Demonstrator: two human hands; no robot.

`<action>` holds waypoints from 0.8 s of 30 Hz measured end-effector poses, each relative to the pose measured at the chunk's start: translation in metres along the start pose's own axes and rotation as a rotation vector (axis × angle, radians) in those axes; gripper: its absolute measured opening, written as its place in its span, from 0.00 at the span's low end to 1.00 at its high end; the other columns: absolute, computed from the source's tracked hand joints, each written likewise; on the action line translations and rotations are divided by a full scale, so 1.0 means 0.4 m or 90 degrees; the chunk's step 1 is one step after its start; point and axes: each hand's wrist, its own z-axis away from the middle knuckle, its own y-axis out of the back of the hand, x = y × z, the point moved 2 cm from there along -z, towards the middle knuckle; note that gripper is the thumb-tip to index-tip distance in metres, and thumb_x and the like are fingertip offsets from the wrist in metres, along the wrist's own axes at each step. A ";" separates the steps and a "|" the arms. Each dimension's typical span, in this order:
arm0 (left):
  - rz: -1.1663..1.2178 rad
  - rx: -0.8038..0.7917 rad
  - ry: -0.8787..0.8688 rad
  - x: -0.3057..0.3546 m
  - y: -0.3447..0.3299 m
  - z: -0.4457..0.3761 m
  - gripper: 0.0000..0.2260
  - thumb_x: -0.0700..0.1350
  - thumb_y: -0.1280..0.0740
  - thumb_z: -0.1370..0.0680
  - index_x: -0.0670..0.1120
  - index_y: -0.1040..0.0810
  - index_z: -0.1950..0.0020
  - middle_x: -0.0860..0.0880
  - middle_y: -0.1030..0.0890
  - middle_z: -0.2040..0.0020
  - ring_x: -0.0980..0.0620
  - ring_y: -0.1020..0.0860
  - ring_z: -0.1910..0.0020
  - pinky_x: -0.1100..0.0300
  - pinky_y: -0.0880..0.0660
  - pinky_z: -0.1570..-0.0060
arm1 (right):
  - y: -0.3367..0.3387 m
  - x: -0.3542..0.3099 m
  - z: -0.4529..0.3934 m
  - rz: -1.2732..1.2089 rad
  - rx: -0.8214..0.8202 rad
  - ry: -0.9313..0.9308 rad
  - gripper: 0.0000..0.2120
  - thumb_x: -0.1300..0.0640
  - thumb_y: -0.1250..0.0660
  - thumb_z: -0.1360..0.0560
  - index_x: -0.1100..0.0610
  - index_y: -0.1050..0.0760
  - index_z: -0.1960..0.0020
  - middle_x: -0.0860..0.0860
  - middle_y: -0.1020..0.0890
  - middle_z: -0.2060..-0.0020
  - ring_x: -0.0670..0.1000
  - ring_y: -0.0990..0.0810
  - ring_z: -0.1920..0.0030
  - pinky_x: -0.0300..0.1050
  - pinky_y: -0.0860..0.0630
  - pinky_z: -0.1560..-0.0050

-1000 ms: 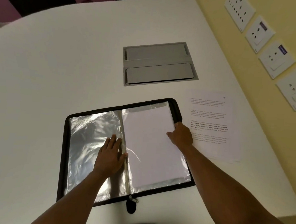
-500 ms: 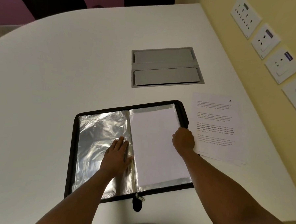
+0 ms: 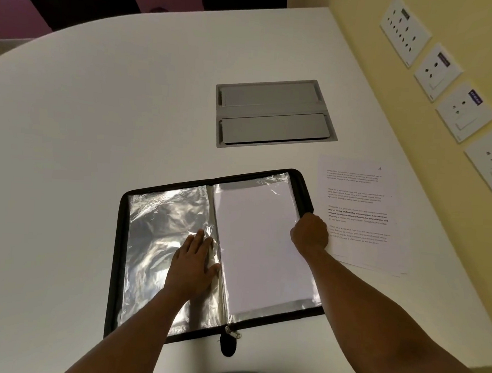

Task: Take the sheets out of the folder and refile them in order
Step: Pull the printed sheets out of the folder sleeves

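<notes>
Pressing flat, the left hand (image 3: 194, 265) pins shiny clear sleeves in the black zip folder (image 3: 116, 253); the right hand (image 3: 309, 232) curls on the white sheet's (image 3: 260, 244) edge, printed pages (image 3: 360, 218) just beyond it.

I sit at a white table (image 3: 105, 127) with a rounded far edge that curves away toward ten o'clock. Sunk into its top at about one o'clock is a grey cable hatch (image 3: 275, 113) with two long flaps, both lying flat. Along my right, from one to three o'clock, runs a pale yellow wall (image 3: 463, 254) carrying a row of four white socket plates (image 3: 405, 30), two of them with dark purple labels. Beyond the table at eleven o'clock I see a purple wall (image 3: 17, 9) crossed by a slanting black band (image 3: 86, 1). The light is soft and even, dimmer toward me.
</notes>
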 end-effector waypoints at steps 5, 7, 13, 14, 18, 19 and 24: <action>-0.004 0.004 -0.002 0.000 0.004 0.001 0.32 0.60 0.40 0.21 0.51 0.47 0.21 0.51 0.52 0.20 0.47 0.53 0.21 0.49 0.49 0.25 | 0.012 -0.010 0.007 0.068 -0.008 0.049 0.10 0.57 0.36 0.23 0.61 0.26 0.44 0.56 0.20 0.49 0.55 0.21 0.48 0.46 0.25 0.49; -0.008 0.002 -0.002 0.000 0.007 -0.002 0.32 0.60 0.41 0.20 0.51 0.47 0.21 0.51 0.53 0.20 0.47 0.53 0.21 0.49 0.49 0.25 | 0.021 -0.018 0.013 0.084 0.021 0.069 0.10 0.56 0.37 0.22 0.61 0.26 0.45 0.56 0.20 0.49 0.54 0.21 0.49 0.46 0.25 0.48; 0.090 0.056 -0.017 -0.004 0.017 -0.020 0.28 0.59 0.38 0.22 0.49 0.36 0.25 0.48 0.39 0.22 0.45 0.39 0.24 0.48 0.37 0.29 | 0.105 -0.065 0.036 -0.303 -0.123 0.054 0.11 0.57 0.41 0.21 0.58 0.32 0.62 0.52 0.26 0.65 0.49 0.26 0.66 0.41 0.30 0.65; 0.117 0.068 -0.026 -0.003 0.022 -0.026 0.28 0.59 0.39 0.22 0.48 0.34 0.26 0.47 0.37 0.23 0.44 0.36 0.26 0.49 0.34 0.31 | 0.126 -0.079 0.048 -0.392 -0.182 0.056 0.14 0.58 0.42 0.21 0.57 0.34 0.65 0.51 0.28 0.68 0.47 0.29 0.69 0.40 0.32 0.67; 0.457 0.139 0.045 0.036 0.085 -0.034 0.21 0.56 0.36 0.21 0.47 0.27 0.32 0.50 0.28 0.31 0.48 0.26 0.35 0.58 0.29 0.39 | 0.195 -0.157 0.111 -0.629 -0.362 0.110 0.10 0.58 0.42 0.21 0.55 0.31 0.62 0.48 0.26 0.68 0.46 0.28 0.68 0.44 0.29 0.61; 0.612 0.122 0.098 0.049 0.110 -0.037 0.17 0.54 0.34 0.21 0.49 0.25 0.35 0.50 0.24 0.34 0.48 0.23 0.40 0.58 0.26 0.44 | 0.203 -0.183 0.131 -0.674 -0.395 0.127 0.09 0.58 0.41 0.20 0.55 0.29 0.59 0.48 0.24 0.66 0.45 0.27 0.67 0.43 0.28 0.61; 1.099 -0.063 0.179 0.051 0.246 -0.029 0.27 0.66 0.46 0.21 0.48 0.22 0.39 0.44 0.17 0.46 0.46 0.19 0.51 0.52 0.23 0.51 | 0.139 -0.315 0.218 -0.751 -0.586 0.215 0.18 0.47 0.43 0.18 0.60 0.29 0.37 0.49 0.17 0.46 0.49 0.20 0.43 0.50 0.26 0.39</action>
